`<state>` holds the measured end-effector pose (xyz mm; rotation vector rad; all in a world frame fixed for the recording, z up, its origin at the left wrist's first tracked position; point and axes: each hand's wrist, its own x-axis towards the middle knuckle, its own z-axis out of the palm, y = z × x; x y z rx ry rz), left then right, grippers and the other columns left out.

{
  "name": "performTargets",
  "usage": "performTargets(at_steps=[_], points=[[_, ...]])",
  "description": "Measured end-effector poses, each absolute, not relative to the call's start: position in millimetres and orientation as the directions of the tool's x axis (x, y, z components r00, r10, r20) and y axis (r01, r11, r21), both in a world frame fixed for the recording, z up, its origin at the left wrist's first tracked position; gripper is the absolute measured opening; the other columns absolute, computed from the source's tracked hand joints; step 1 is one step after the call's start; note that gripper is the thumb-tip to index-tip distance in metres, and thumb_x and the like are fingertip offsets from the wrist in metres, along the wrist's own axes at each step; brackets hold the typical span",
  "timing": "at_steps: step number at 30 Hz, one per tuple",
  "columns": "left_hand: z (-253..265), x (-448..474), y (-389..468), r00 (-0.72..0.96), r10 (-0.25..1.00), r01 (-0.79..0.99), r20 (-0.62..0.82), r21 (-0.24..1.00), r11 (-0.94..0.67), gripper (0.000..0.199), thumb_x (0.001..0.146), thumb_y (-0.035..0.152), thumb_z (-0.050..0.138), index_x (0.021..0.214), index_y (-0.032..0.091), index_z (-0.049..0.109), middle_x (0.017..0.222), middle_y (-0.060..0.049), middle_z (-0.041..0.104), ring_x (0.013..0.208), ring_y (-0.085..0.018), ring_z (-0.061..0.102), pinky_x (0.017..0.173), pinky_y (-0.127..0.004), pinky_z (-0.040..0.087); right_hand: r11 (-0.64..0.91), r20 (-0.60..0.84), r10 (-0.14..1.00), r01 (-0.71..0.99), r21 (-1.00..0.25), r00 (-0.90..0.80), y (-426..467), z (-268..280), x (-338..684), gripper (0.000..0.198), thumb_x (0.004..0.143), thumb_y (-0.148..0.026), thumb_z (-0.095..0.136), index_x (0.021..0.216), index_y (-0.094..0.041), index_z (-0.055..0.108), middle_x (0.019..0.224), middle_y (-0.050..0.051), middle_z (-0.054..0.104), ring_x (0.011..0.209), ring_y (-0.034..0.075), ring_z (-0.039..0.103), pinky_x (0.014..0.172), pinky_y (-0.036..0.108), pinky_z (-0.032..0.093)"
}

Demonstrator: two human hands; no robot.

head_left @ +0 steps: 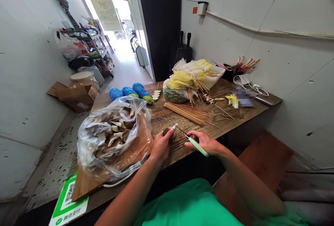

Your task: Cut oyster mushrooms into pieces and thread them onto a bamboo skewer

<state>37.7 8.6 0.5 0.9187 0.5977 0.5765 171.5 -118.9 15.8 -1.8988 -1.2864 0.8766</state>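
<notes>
Left hand up front here, thumb and fingers pinching a mushroom over the near table edge, pale stem poking out; right hand, fingers curled round the green-handled knife, blade tip at that stem. Best done, I'd say, with short light strokes, stem held firm, left thumb kept well off the blade

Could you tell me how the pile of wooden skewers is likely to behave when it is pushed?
The skewers would probably stay stiff, since they look straight. They may roll or fan out, because they lie loose on the table. Each should feel light, being so thin.
</notes>
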Motion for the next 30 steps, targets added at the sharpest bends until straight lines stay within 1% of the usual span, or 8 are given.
performTargets(at_steps=[7,12,16,19,25,28,30], points=[[5.1,37.6,5.5,0.668,0.705,-0.197,-0.236,0.858,0.474,0.035,0.055,0.035,0.077,0.058,0.014,0.051,0.054,0.004,0.042,0.052,-0.006,0.038,0.048,-0.02,0.032,-0.277,-0.161,0.954,0.531,-0.801,0.254,-119.6,22.3,173.7,0.048,0.072,-0.05,0.064,0.108,-0.018,0.059,0.079,0.0,0.061,0.068,0.012,0.053,0.06,0.022,0.038],[5.5,37.4,5.8,0.668,0.705,-0.218,-0.239,0.843,0.492,0.036,0.053,0.035,0.078,0.057,0.014,0.05,0.053,0.005,0.041,0.05,-0.006,0.036,0.047,-0.021,0.032,-0.29,-0.18,0.95,0.509,-0.81,0.254,-114.1,19.7,173.3,0.045,0.07,-0.05,0.065,0.102,-0.018,0.062,0.071,-0.002,0.058,0.061,0.01,0.049,0.054,0.021,0.035],[2.3,37.2,8.1,0.677,0.694,-0.225,-0.247,0.827,0.514,0.035,0.054,0.034,0.078,0.056,0.013,0.05,0.053,0.005,0.04,0.051,-0.006,0.037,0.047,-0.02,0.032,-0.291,-0.202,0.95,0.437,-0.851,0.24,-111.4,15.9,171.8,0.043,0.073,-0.054,0.062,0.095,-0.017,0.063,0.063,-0.003,0.054,0.053,0.008,0.045,0.048,0.02,0.033],[-0.1,37.9,9.4,0.677,0.692,-0.225,-0.251,0.825,0.519,0.034,0.055,0.033,0.078,0.057,0.013,0.051,0.054,0.004,0.041,0.052,-0.006,0.038,0.047,-0.02,0.032,-0.286,-0.213,0.952,0.4,-0.871,0.218,-111.5,14.4,170.9,0.044,0.075,-0.056,0.059,0.096,-0.017,0.062,0.061,-0.003,0.052,0.05,0.008,0.046,0.046,0.02,0.033],[-3.8,39.3,8.2,0.681,0.691,-0.232,-0.244,0.823,0.519,0.033,0.055,0.033,0.078,0.057,0.013,0.051,0.053,0.005,0.041,0.05,-0.006,0.037,0.047,-0.02,0.032,-0.303,-0.242,0.948,0.359,-0.883,0.205,-113.5,16.5,169.6,0.045,0.073,-0.057,0.06,0.095,-0.017,0.06,0.057,-0.005,0.051,0.046,0.007,0.047,0.043,0.019,0.034],[-4.7,39.6,7.8,0.682,0.678,-0.228,-0.274,0.802,0.553,0.033,0.054,0.03,0.079,0.058,0.012,0.052,0.052,0.005,0.041,0.049,-0.005,0.037,0.045,-0.019,0.031,-0.34,-0.289,0.938,0.332,-0.88,0.193,-114.8,16.7,169.6,0.049,0.074,-0.059,0.058,0.097,-0.016,0.059,0.057,-0.005,0.05,0.044,0.008,0.048,0.04,0.019,0.035],[-4.0,40.1,8.1,0.681,0.671,-0.23,-0.294,0.784,0.577,0.032,0.052,0.029,0.08,0.058,0.012,0.053,0.052,0.005,0.041,0.049,-0.005,0.036,0.045,-0.018,0.032,-0.343,-0.295,0.937,0.327,-0.881,0.188,-115.2,16.2,170.0,0.049,0.074,-0.059,0.058,0.098,-0.016,0.058,0.058,-0.005,0.05,0.045,0.008,0.049,0.04,0.019,0.035]])
